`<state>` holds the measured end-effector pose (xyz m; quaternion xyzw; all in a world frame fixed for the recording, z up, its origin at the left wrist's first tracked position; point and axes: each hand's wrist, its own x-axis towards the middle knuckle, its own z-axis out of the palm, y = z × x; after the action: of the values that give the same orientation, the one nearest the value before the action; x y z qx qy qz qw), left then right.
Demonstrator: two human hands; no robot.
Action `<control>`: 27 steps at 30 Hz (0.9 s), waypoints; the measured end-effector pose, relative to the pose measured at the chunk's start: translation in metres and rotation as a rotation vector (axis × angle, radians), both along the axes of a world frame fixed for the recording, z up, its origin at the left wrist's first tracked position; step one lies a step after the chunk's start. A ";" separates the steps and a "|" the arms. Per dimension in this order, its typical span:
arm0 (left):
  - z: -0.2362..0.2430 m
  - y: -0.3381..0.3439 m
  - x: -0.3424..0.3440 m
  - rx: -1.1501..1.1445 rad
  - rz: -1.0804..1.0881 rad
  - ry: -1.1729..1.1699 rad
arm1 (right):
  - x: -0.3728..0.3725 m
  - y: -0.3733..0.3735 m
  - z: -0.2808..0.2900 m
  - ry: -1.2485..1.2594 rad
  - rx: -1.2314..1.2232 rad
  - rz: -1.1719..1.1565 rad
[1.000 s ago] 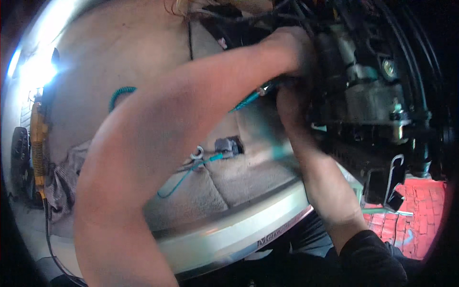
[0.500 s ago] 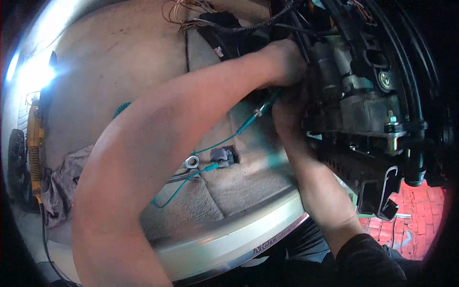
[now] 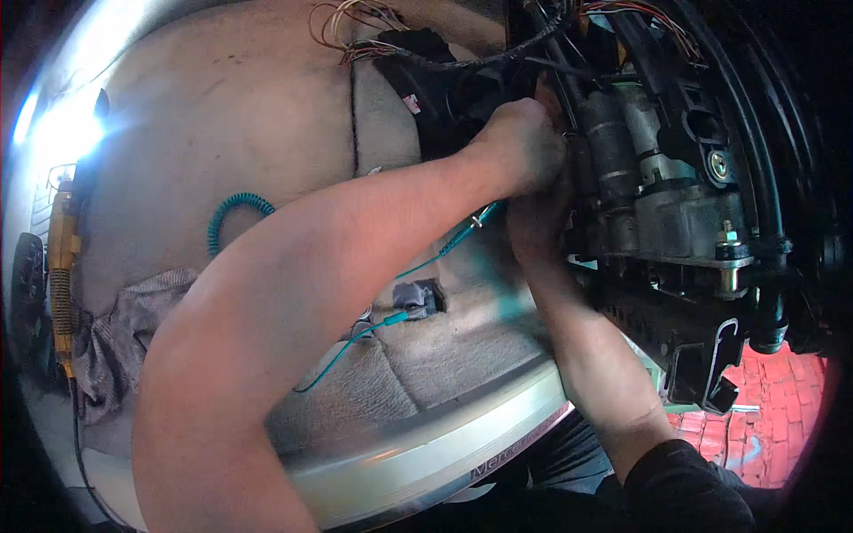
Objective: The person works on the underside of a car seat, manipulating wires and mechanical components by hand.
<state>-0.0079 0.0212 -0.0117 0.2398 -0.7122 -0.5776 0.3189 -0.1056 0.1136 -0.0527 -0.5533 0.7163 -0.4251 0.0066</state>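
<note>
My left hand [image 3: 531, 138] is curled closed against the black bars and wires at the left side of the metal mechanism [image 3: 662, 209]; what its fingers grip is hidden. Just below it, in shadow, my right hand [image 3: 538, 209] reaches up to the same spot, its fingers mostly out of sight. A test lamp with a clear barrel and teal ends [image 3: 466, 233] slants up toward both hands, and I cannot tell whether either holds it. From its lower end a thin teal wire runs under my left forearm. A teal clip [image 3: 395, 318] lies by a grey taped patch [image 3: 416, 298] in the carpet.
Beige carpet [image 3: 222, 107] spreads to the left, with a coiled teal cord [image 3: 235, 209], a grey rag [image 3: 115, 342] and a lit yellow work lamp [image 3: 64, 266]. Loose wires [image 3: 355, 31] hang at the top. A pale door sill [image 3: 426, 435] crosses below; red paving [image 3: 773, 400] shows lower right.
My left hand has shifted slightly down and turned, its curled fist showing more plainly. The test lamp has dropped a little to the left. The view has shifted slightly.
</note>
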 end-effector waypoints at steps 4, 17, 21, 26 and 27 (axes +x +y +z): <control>0.002 0.000 0.000 0.065 -0.010 -0.038 | -0.005 -0.001 -0.009 -0.142 -0.099 0.102; 0.008 -0.001 0.000 0.041 0.007 -0.068 | 0.000 0.000 -0.005 0.074 -0.017 -0.029; 0.009 -0.004 0.000 -0.007 0.031 -0.092 | 0.001 -0.002 0.004 -0.023 0.050 -0.009; 0.005 -0.007 0.000 -0.013 -0.039 -0.060 | 0.006 -0.003 0.011 -0.131 0.079 -0.056; 0.005 -0.007 0.000 -0.036 -0.037 -0.052 | 0.006 -0.004 0.011 -0.181 0.055 -0.037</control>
<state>-0.0080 0.0142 -0.0070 0.2355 -0.7349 -0.5640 0.2939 -0.0999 0.1092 -0.0417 -0.4988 0.7343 -0.4537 0.0787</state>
